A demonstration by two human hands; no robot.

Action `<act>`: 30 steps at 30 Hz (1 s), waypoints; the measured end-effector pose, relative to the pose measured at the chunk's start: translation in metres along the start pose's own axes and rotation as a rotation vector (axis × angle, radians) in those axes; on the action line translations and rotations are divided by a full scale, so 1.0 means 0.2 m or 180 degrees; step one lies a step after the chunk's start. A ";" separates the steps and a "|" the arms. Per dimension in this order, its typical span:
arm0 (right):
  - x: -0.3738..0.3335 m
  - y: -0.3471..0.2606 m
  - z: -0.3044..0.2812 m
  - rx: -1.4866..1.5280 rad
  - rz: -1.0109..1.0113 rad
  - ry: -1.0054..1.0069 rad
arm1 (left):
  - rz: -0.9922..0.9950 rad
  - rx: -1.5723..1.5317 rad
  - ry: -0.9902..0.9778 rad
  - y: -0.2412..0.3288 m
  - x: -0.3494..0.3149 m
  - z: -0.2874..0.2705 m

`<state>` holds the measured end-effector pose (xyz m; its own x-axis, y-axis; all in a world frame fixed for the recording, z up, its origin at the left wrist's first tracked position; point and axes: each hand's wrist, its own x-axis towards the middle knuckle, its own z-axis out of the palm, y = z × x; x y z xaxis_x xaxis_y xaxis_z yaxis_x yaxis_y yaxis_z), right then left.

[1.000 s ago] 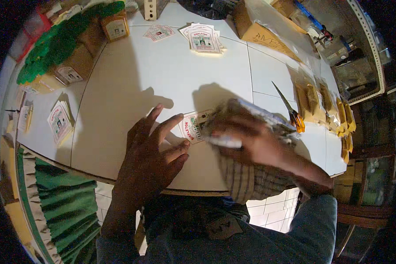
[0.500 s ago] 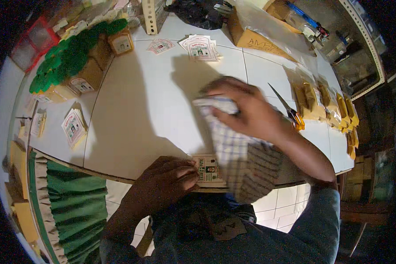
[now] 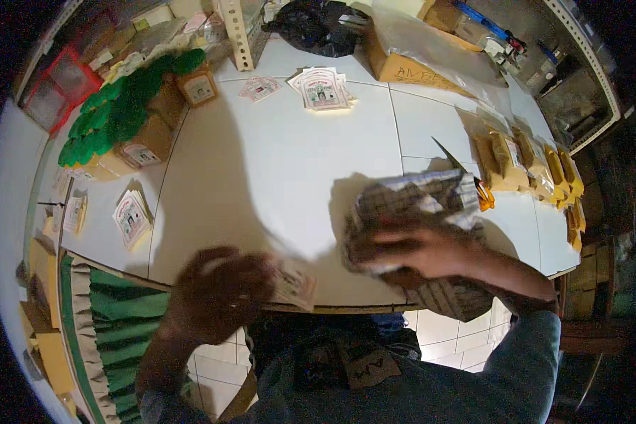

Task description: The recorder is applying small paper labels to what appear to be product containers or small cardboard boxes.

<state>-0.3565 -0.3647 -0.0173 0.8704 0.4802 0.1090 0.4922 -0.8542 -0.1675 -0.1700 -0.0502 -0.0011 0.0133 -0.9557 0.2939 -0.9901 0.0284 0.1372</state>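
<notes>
In my left hand (image 3: 222, 290), somewhat smeared by motion, is a printed paper label (image 3: 293, 284), pinched by its left side at the table's front edge. My right hand (image 3: 413, 247) lies over a crumpled checked cloth (image 3: 417, 194) on the right part of the white table (image 3: 290, 162), its fingers curled into the fabric. Part of the cloth hangs past the front edge beneath my wrist. Scissors (image 3: 484, 194) with orange handles lie beyond the cloth, partly covered by it.
Green-topped brown packets (image 3: 141, 154) stand at the left. Label stacks lie at the left (image 3: 132, 219) and far middle (image 3: 324, 92). Filled yellow-brown pouches (image 3: 509, 159) line the right side. A cardboard box (image 3: 417, 67), a black plastic bag (image 3: 318, 28) and a perforated metal post (image 3: 234, 35) are at the back.
My right hand has lowered the cloth from above the table onto its right part. My left hand has shifted left, taking the label from where it lay at the front edge.
</notes>
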 end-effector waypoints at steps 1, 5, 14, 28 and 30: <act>-0.07 -0.03 0.02 -0.0155 -0.0123 0.0094 | -0.0321 0.0334 0.0127 -0.03 0.02 -0.02; -0.23 -0.09 0.02 0.0890 0.0185 0.0022 | -0.0661 0.0323 0.1257 -0.11 0.33 -0.18; -0.16 0.03 0.01 0.1404 0.0091 0.0010 | 0.0528 -0.0389 0.1089 -0.84 1.16 0.14; -0.16 0.04 0.00 0.1646 -0.0428 0.0779 | -0.0884 0.0317 0.0563 -0.90 0.56 -0.14; -0.16 0.05 -0.02 0.1383 -0.0247 0.0656 | -0.1757 -0.0441 0.0494 -0.91 0.26 -0.29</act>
<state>-0.3801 -0.3891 -0.0187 0.8318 0.4522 0.3220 0.5537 -0.6340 -0.5399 0.0181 -0.0886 0.0438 0.5521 -0.7863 0.2774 -0.8036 -0.4131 0.4285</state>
